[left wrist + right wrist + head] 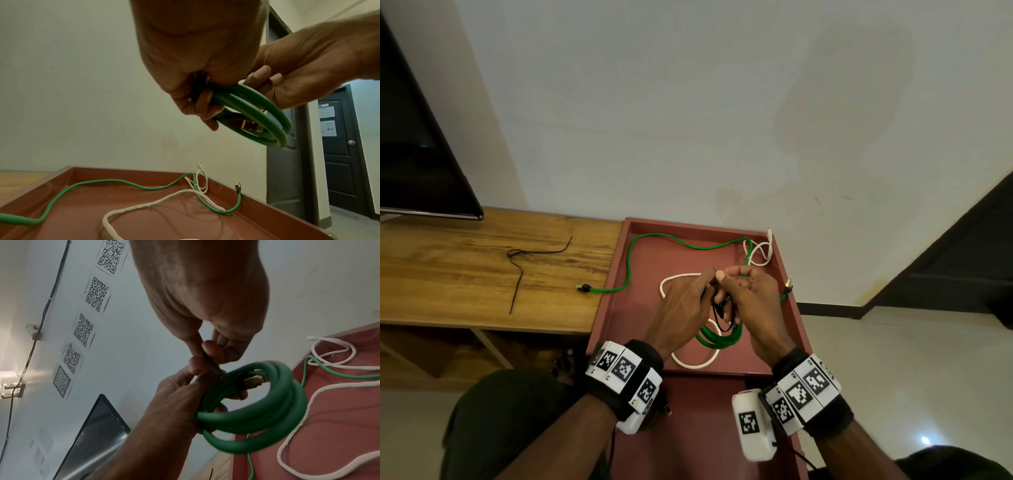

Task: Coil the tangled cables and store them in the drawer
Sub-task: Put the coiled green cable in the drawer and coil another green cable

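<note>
Room: pale walls are framing a wooden bench (482, 263) with a dark screen (417, 144) on it; beside the bench a red tray-like top (619, 308) is serving as the work surface, and every place below is given from it.

Coil: a green cable coil (257, 415) is being held just above the tray's near half, its loops stacked flat so they cannot spring apart, a gold-tipped plug tucked inside.

Left hand: the left hand (681, 308) is curling round one side of the coil, clamping the loops together, I judge, as the anchor.

Right hand: the right hand (753, 301) is pinching a thin black tie (213, 368) at the coil's top, apparently cinching it so the bundle keeps its shape.

Loose cables: a second green cable (654, 240) is trailing along the tray's far edge and over its left rim onto the bench; a white cable (678, 277) is looping across the tray's middle and far right corner, both uncoiled.

Spare tie: a black wire (517, 267) is lying on the bench, left of the tray, probably waiting for the next bundle.

Drawer: I cannot tell where it is.
</note>
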